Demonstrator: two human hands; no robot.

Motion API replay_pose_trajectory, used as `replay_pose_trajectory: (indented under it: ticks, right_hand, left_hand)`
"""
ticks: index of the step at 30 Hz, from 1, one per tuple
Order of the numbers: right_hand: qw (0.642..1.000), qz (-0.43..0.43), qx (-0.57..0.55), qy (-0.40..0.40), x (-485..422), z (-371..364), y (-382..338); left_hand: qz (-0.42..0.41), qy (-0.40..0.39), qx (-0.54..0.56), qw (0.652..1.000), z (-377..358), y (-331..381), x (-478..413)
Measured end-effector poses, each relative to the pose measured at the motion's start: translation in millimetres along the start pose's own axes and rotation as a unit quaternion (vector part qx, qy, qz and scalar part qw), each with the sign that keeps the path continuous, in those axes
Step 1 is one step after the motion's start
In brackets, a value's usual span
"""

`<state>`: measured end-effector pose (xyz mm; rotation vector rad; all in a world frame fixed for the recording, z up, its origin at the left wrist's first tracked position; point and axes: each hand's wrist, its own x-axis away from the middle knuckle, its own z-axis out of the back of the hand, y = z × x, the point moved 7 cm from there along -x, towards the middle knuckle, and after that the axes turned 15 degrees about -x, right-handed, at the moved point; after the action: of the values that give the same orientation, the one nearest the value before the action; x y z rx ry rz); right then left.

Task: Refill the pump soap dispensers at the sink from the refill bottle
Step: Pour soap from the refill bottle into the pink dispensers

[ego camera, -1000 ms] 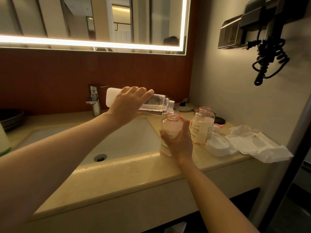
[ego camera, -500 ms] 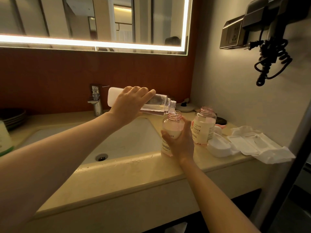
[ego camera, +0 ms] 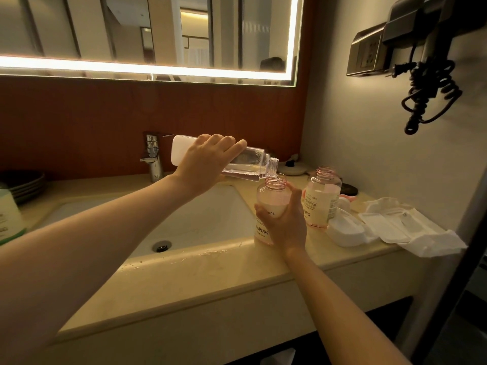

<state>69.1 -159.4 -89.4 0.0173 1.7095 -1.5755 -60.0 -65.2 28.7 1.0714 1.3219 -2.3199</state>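
Observation:
My left hand (ego camera: 205, 162) grips the clear refill bottle (ego camera: 253, 164), tipped nearly level over the basin's right edge. Its open neck sits just above the mouth of a pink-tinted dispenser bottle (ego camera: 271, 198), and a thin stream runs in. That dispenser stands uncapped on the counter, part full of pale liquid, and my right hand (ego camera: 284, 222) holds it from the front right. A second uncapped dispenser bottle (ego camera: 322, 198) stands just to its right, also part full.
The white basin (ego camera: 184, 222) and chrome tap (ego camera: 152, 156) lie left of the bottles. White cloths and a white lid (ego camera: 345, 230) cover the counter's right end. Dark plates (ego camera: 23, 183) stack at far left. A coiled hair-dryer cord (ego camera: 427, 96) hangs on the right wall.
Both hands keep their grips. The refill bottle's neck stays over the dispenser mouth; only the view has shifted slightly.

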Motion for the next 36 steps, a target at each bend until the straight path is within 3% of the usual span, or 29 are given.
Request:
replay_pose_trajectory:
  ticks: [36]
  right_hand:
    - [1.0,0.015,0.003,0.006,0.2,0.3,-0.3]
  left_hand:
    - [-0.022,-0.003,-0.023,0.999,2.9,0.0,-5.8]
